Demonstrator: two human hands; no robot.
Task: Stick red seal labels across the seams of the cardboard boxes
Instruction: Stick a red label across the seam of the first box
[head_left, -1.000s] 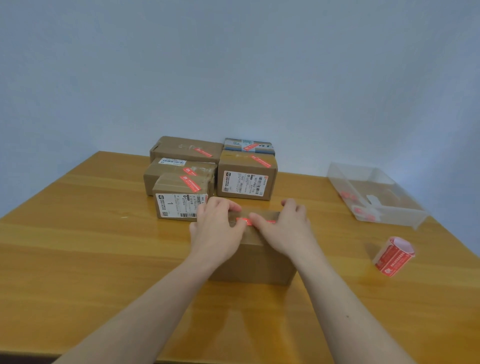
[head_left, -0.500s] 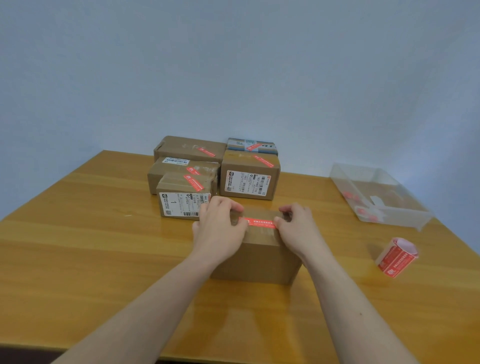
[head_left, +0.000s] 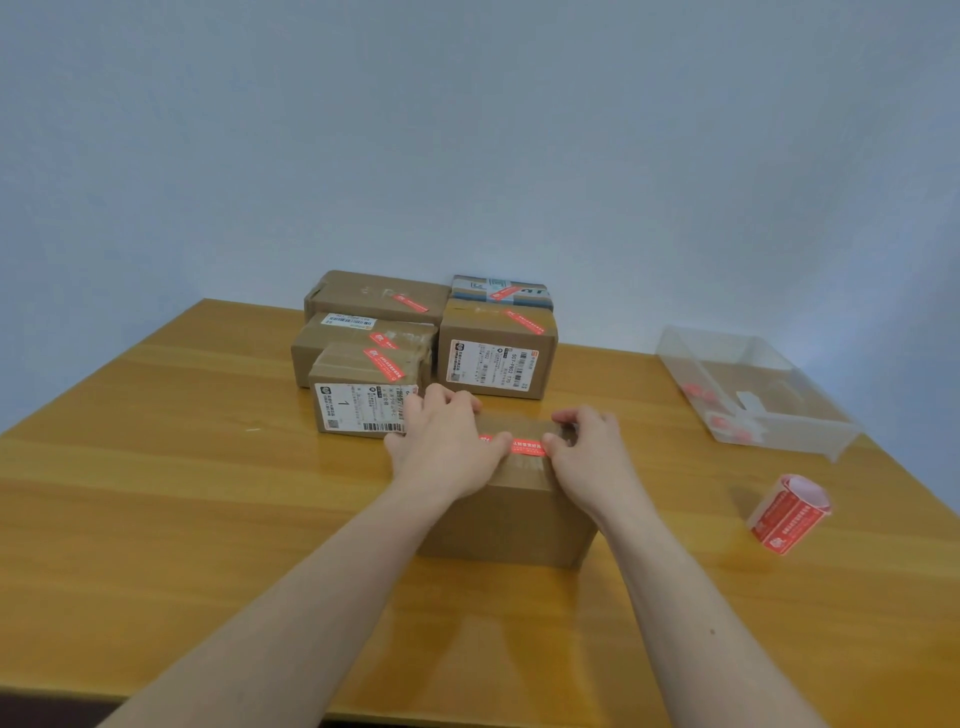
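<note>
Pressing a red seal label (head_left: 521, 446) flat across the top seam of the nearest cardboard box (head_left: 511, 512), standing on the wooden table (head_left: 156, 493) just in front of the sealed boxes (head_left: 431, 343). Resting the left hand (head_left: 447, 447) on the box top, fingers laid over it and thumb on the label's left end; bearing down with the right hand (head_left: 589, 452), fingers loosely bent, thumb on the label's right end. Likely finishing this step: next, rubbing the ends down firmly, then reaching for the label roll (head_left: 789, 512) lying well to the right, near the clear plastic bin (head_left: 779, 431)
</note>
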